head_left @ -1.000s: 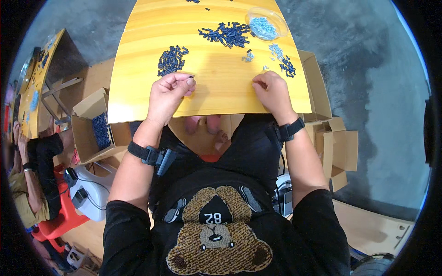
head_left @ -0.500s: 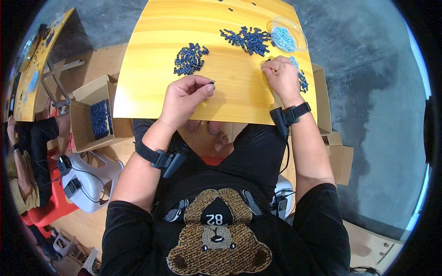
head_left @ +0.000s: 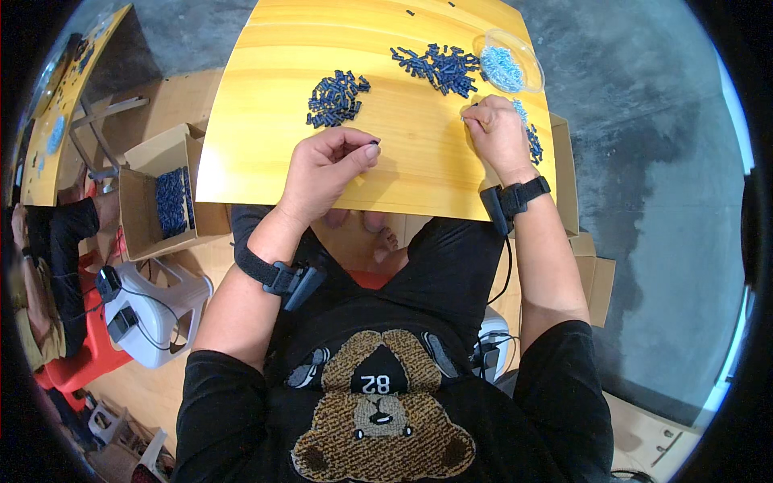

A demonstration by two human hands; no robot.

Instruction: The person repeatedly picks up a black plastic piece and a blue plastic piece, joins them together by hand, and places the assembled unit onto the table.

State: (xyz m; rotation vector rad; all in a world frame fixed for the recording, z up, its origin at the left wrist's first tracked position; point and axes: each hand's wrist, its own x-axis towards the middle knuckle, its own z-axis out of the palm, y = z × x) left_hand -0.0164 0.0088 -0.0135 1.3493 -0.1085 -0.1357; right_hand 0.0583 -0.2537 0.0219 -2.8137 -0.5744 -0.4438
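Observation:
My left hand is over the near part of the yellow table, thumb and forefinger pinched on a small black piece. Most of that piece is hidden by the fingertips. To the right, my right hand is closed in a pinch; what sits between its fingertips is too small to name. Beyond my left hand lies a pile of small black pieces. A larger black pile spreads farther back, beside a clear round dish of tiny light-blue pieces.
More light-blue and black pieces lie partly behind my right hand. An open cardboard box with dark pieces stands left of the table, near a white stool. Another carton is at the right. A person sits far left.
Both hands keep nearly the same pinched poses. The view has shifted slightly, so the table and its piles appear a little farther right.

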